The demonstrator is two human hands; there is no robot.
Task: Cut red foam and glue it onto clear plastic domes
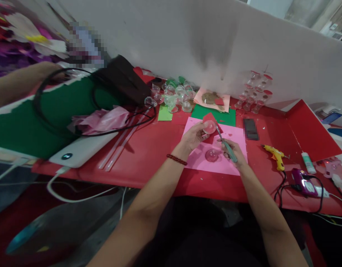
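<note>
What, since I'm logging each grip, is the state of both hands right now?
Left hand: closed, holding a clear dome and red paper.
Right hand: closed, holding a green-handled tool.

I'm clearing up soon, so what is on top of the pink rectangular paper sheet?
A clear plastic dome and a small red scrap lie on the pink sheet. The left hand and right hand cover other parts; anything beneath them is hidden.

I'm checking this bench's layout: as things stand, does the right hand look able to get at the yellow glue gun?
Probably yes: nothing stands between the right hand and the yellow glue gun, though the hand would likely have to put down its green-handled tool first.
</note>
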